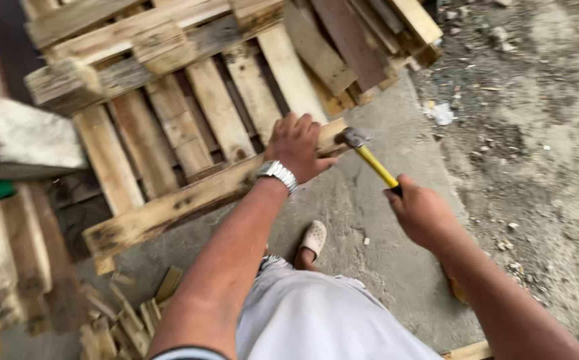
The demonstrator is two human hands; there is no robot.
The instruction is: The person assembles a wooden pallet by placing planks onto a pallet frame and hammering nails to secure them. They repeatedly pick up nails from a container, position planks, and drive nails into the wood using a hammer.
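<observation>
Legs: light grey trousers (316,320) at the very bottom of the view, and one foot in a pale perforated clog (313,238) planted on the concrete floor (383,220).
Scraps: small splintered wood offcuts (126,317) lying on the floor at lower left, near the pallet's low corner.
Right hand: the right hand (419,213) has its fingers wrapped tight round the yellow handle of a hammer (369,157) (the handle's end is buried in the fist).
Hammer head: dark metal, touching or just off the end of the pallet's front board, close beside the left hand.
Left hand: the left hand (297,147), with a silver wristwatch (277,175), clamps down over the top edge of that front board, fingers curled over it.
Pallet: a weathered wooden pallet (169,133) tipped up at an angle, slats running away from the camera.
Further back: more loose planks (349,40) piled behind it, and gritty dirt ground (536,100) off to the right.
</observation>
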